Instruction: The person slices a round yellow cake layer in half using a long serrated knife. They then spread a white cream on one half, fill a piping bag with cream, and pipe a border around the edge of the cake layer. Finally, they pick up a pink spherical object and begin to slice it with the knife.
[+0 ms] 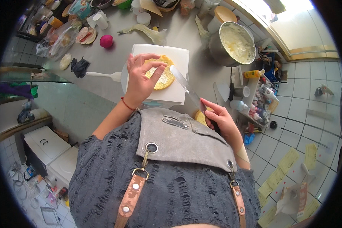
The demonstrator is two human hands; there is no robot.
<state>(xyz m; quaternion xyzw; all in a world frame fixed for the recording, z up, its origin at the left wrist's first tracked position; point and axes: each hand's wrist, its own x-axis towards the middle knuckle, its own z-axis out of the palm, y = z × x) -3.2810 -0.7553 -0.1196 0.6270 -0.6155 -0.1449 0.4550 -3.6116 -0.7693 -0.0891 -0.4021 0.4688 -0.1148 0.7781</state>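
Observation:
My right hand [219,116] grips the black handle of an icing spatula [187,89]. Its metal blade carries smears of cream, and the rounded tip is at the right edge of a round yellow sponge cake layer [168,81]. White cream covers part of the layer's middle. Above the cake's left side hovers my left hand [144,75], fingers curved and thumb apart from them, nothing visible in it. Underneath the cake lies a white square board [178,95] on a round clear turntable or plate [124,85]. Another yellow sponge piece [200,116] is partly hidden by my apron and right hand.
A metal pot of whipped cream [236,45] stands at the right. Left of the board lie a white spatula [104,74], a crumpled black glove or bag [79,67] and a pink-red round fruit [106,41]. A piping bag [145,32] rests behind. Bottles crowd a rack [253,98] at the right.

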